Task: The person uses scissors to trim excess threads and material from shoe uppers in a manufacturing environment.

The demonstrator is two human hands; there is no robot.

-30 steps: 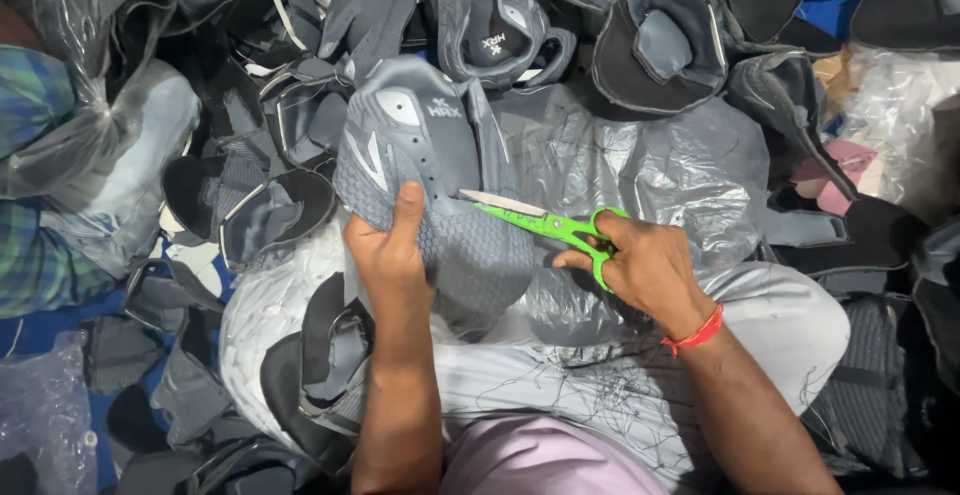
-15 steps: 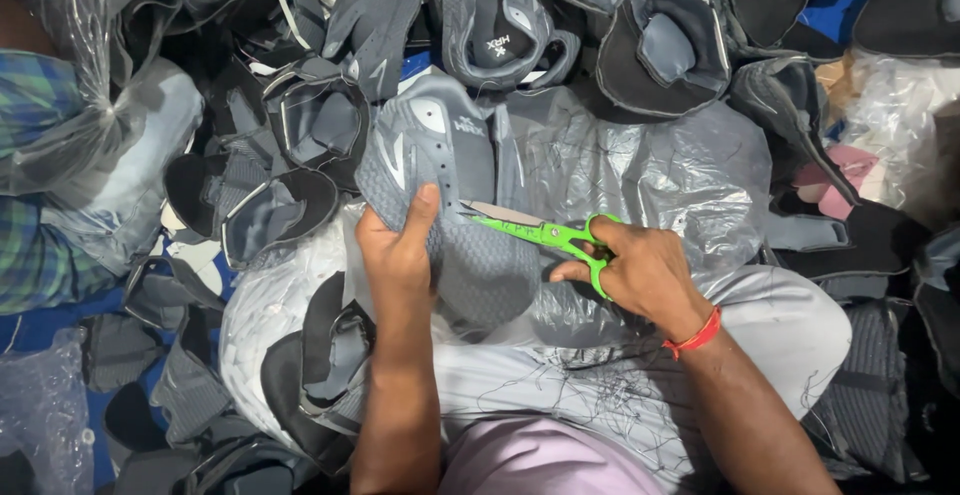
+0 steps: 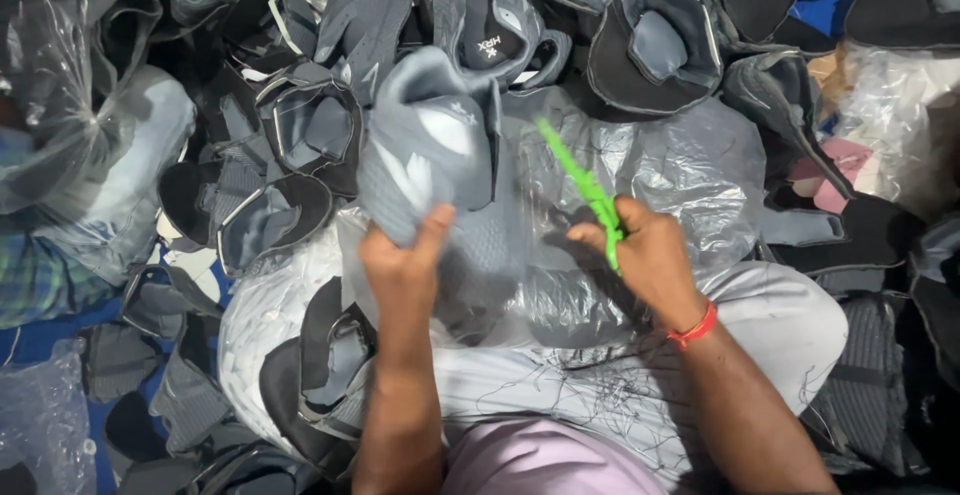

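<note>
My left hand [image 3: 405, 260] grips a grey knitted shoe upper [image 3: 435, 155] with white patches, held up over my lap. My right hand [image 3: 645, 255] is closed on green-handled scissors [image 3: 585, 190], whose tip points up and away from the upper, a short gap to its right. A clear plastic sheet [image 3: 660, 165] lies under both hands across my lap. Loose dark thread trimmings [image 3: 600, 395] lie on my grey trousers below the hands.
Heaps of grey and black shoe uppers [image 3: 640, 45] lie all around, at the back and left. Clear plastic bags [image 3: 70, 85] sit at far left, near another person's checked sleeve [image 3: 30, 285]. More plastic wrap [image 3: 890, 105] and pink scraps lie at right.
My left hand has lifted and turned the grey upper toward the back. The scissors have swung away from the upper, their tip now pointing up and back instead of left.
</note>
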